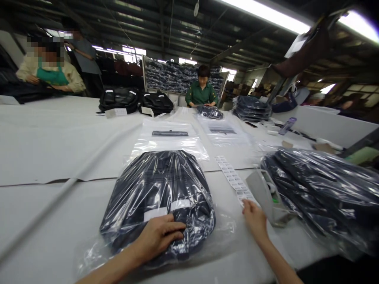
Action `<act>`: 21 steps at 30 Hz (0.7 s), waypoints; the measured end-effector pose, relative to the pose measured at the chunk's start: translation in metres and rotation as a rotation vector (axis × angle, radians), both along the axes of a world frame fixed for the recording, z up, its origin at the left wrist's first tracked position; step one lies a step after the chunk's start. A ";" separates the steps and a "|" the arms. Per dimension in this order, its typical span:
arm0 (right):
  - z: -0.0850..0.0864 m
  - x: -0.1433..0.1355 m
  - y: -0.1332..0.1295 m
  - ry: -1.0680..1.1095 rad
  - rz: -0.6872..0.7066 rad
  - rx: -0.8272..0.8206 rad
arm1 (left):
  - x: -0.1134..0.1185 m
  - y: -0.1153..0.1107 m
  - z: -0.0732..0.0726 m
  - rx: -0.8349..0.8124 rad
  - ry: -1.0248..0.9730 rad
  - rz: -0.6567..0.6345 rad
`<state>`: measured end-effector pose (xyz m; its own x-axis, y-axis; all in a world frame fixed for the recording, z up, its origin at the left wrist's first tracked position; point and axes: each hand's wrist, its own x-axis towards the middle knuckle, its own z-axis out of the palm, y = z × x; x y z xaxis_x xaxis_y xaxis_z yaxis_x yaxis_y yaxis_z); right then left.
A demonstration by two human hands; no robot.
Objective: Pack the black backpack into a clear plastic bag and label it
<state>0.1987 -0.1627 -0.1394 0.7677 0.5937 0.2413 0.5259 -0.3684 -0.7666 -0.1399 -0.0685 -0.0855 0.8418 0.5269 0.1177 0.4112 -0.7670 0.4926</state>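
A dark backpack (154,173) in a clear plastic bag lies flat in front of me, with white paper showing under the film. My left hand (161,234) rests on its near part, fingers stretched over the plastic and open. To the right, my right hand (255,219) is closed in a pinch at the near end of a long sheet of white stickers (232,173). Its fingertips cover that end, so whether a single sticker is peeled cannot be seen. Just beside the sheet stands a grey label dispenser (265,197).
Bagged dark backpacks (322,193) are piled at the right. Flat clear bags (170,142) lie beyond my backpack. Two black backpacks (118,98) sit farther back. A co-worker in green (202,94) handles a bagged item across the table; another in a green apron (51,75) works at left.
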 end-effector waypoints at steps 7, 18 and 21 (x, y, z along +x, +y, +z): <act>0.051 -0.082 -0.032 -0.666 0.791 0.409 | 0.004 0.000 0.003 -0.005 -0.029 0.024; 0.047 -0.083 0.001 -0.395 0.965 0.220 | 0.003 0.004 -0.003 0.099 -0.029 0.037; 0.065 -0.009 -0.030 -0.252 0.444 0.270 | 0.001 0.015 -0.019 0.120 -0.083 0.055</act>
